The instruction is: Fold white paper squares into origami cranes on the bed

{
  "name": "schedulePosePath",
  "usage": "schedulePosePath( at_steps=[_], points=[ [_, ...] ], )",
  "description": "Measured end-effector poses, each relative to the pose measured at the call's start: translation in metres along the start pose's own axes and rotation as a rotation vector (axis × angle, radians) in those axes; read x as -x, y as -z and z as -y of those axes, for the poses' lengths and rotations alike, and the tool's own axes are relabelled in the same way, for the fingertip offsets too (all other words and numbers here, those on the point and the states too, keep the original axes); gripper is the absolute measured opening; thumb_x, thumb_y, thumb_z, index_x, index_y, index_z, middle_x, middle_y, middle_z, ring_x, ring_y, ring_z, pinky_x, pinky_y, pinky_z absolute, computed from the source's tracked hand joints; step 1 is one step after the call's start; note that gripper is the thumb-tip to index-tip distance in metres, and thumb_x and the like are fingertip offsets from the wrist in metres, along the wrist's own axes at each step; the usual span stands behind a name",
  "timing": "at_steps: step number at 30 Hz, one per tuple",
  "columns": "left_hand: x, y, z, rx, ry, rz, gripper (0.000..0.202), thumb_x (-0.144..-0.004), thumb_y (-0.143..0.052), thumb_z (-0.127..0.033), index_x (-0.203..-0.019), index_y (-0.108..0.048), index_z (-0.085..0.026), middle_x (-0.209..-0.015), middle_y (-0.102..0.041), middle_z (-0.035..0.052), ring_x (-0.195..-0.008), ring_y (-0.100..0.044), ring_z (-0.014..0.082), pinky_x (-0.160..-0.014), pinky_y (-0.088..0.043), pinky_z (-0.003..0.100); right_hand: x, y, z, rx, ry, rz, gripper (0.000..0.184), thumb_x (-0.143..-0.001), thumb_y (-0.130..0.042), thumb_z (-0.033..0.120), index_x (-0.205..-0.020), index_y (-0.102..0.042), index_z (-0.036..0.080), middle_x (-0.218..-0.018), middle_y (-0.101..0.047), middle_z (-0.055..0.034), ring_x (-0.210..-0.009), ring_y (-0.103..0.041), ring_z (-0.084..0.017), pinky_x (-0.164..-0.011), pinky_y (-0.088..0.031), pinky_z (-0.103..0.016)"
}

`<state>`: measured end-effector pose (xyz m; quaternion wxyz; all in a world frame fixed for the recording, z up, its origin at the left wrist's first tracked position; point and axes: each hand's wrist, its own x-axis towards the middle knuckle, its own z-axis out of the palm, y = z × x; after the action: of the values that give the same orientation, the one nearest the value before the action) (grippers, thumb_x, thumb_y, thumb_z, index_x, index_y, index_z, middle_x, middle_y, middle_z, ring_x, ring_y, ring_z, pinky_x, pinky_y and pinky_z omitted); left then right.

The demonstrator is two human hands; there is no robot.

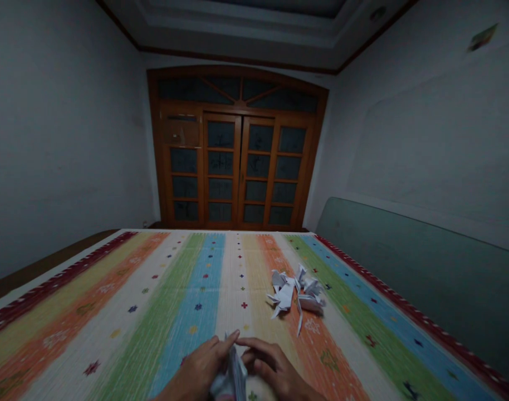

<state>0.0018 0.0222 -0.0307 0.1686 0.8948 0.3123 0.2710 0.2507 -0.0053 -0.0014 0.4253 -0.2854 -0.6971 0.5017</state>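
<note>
Right up close at the near edge, both bare hands are pulled in together around a wad of folded white paper [233, 380]. The left hand [201, 370] is on the paper's left side, its fingers [221, 346] pinched in against the top of the fold. The right hand [275, 372] comes in from the other side, fingers [258, 348] curled over and pressed against the paper, so the two sets of fingertips are almost meeting. The paper is clamped between them, and the bottom of it runs out of frame.

Everything's sitting on a rainbow-striped woven cover [125, 340] with little embroidered stars and flowers, stripes running away from the camera. A bit farther out and to the right, well apart from the hands, there's a loose pile of folded white paper figures [296, 294], all tangled together on the yellow and orange stripes. Too jumbled to tell how many there are.

Along the right side of the cover is a long green panel [417, 278], with a strip of brown wood [41, 278] along the left. At the far end of the room stands a wooden door [238, 167] with dark glass panes, between plain grey walls.
</note>
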Motion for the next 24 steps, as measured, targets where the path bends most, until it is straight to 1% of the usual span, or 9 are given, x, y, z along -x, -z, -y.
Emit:
schedulePosePath(
  at_steps=[2,4,7,9,11,14,17,20,24],
  points=[
    [0.000,0.004,-0.005,0.032,-0.036,-0.042,0.072,-0.085,-0.067,-0.042,-0.149,-0.039,-0.028,-0.097,-0.066,0.0058,-0.084,-0.063,0.0250,-0.076,-0.052,0.034,-0.001,-0.002,0.000,-0.103,0.018,0.070,0.073,-0.087,-0.056,0.075,-0.136,-0.061,0.021,-0.102,-0.076,-0.0138,-0.097,-0.074,-0.029,-0.089,-0.055,-0.044],
    [0.001,0.010,-0.013,0.058,-0.064,-0.103,0.049,-0.087,-0.063,-0.035,-0.134,-0.052,-0.026,-0.095,-0.066,0.0060,-0.083,-0.064,0.0242,-0.076,-0.052,0.033,-0.001,-0.002,0.001,-0.148,0.019,0.103,0.072,-0.087,-0.058,0.074,-0.135,-0.060,0.020,-0.108,-0.076,-0.0155,-0.102,-0.074,-0.030,-0.091,-0.055,-0.044],
    [0.001,0.018,-0.025,0.062,-0.048,-0.242,0.020,-0.090,-0.055,-0.021,-0.109,-0.059,-0.024,-0.088,-0.065,0.0048,-0.078,-0.064,0.0217,-0.072,-0.052,0.030,-0.001,-0.002,0.004,-0.118,0.045,0.122,0.069,-0.087,-0.058,0.073,-0.129,-0.065,0.019,-0.113,-0.074,-0.0176,-0.103,-0.073,-0.030,-0.089,-0.055,-0.043],
    [0.001,0.022,-0.028,0.062,-0.086,-0.312,0.015,-0.088,-0.053,-0.014,-0.098,-0.058,-0.023,-0.082,-0.063,0.0028,-0.074,-0.063,0.0199,-0.067,-0.051,0.027,-0.001,0.000,0.005,-0.048,0.080,0.102,0.067,-0.089,-0.055,0.073,-0.124,-0.068,0.018,-0.112,-0.074,-0.0175,-0.098,-0.073,-0.029,-0.084,-0.056,-0.040],
    [-0.001,0.022,-0.026,0.073,-0.143,-0.386,0.015,-0.087,-0.053,-0.010,-0.095,-0.056,-0.023,-0.079,-0.061,0.0013,-0.071,-0.062,0.0185,-0.064,-0.050,0.025,-0.002,0.002,0.007,0.052,0.120,0.068,0.067,-0.090,-0.051,0.074,-0.123,-0.069,0.018,-0.110,-0.073,-0.0167,-0.092,-0.072,-0.028,-0.081,-0.056,-0.040],
    [-0.002,0.018,-0.017,0.135,-0.165,-0.462,0.014,-0.088,-0.053,-0.012,-0.096,-0.054,-0.023,-0.082,-0.063,0.0020,-0.073,-0.064,0.0184,-0.067,-0.052,0.025,-0.004,0.006,0.011,0.176,0.206,0.018,0.066,-0.094,-0.042,0.074,-0.124,-0.068,0.021,-0.115,-0.072,-0.0162,-0.099,-0.069,-0.030,-0.082,-0.055,-0.041],
    [-0.001,0.013,-0.009,0.207,-0.089,-0.437,0.011,-0.090,-0.051,-0.016,-0.098,-0.054,-0.024,-0.092,-0.068,0.0056,-0.082,-0.068,0.0205,-0.075,-0.056,0.028,-0.003,0.011,0.016,0.278,0.319,-0.043,0.055,-0.100,-0.036,0.065,-0.120,-0.068,0.024,-0.119,-0.070,-0.0150,-0.112,-0.065,-0.031,-0.091,-0.053,-0.044],
    [0.001,0.012,-0.007,0.178,0.009,-0.356,0.015,-0.087,-0.055,-0.016,-0.099,-0.057,-0.023,-0.110,-0.071,0.0110,-0.101,-0.070,0.0253,-0.087,-0.056,0.034,0.000,0.015,0.016,0.394,0.370,-0.123,0.039,-0.106,-0.035,0.043,-0.124,-0.064,0.025,-0.122,-0.069,-0.0136,-0.118,-0.063,-0.029,-0.100,-0.049,-0.045],
    [-0.002,0.017,-0.014,0.069,0.113,-0.261,0.020,-0.084,-0.059,-0.013,-0.100,-0.065,-0.024,-0.132,-0.066,0.0142,-0.128,-0.059,0.0319,-0.102,-0.052,0.044,0.003,0.017,0.016,0.470,0.372,-0.183,0.034,-0.103,-0.035,0.020,-0.123,-0.062,0.025,-0.124,-0.067,-0.0123,-0.118,-0.063,-0.026,-0.101,-0.050,-0.041]
  ],
)
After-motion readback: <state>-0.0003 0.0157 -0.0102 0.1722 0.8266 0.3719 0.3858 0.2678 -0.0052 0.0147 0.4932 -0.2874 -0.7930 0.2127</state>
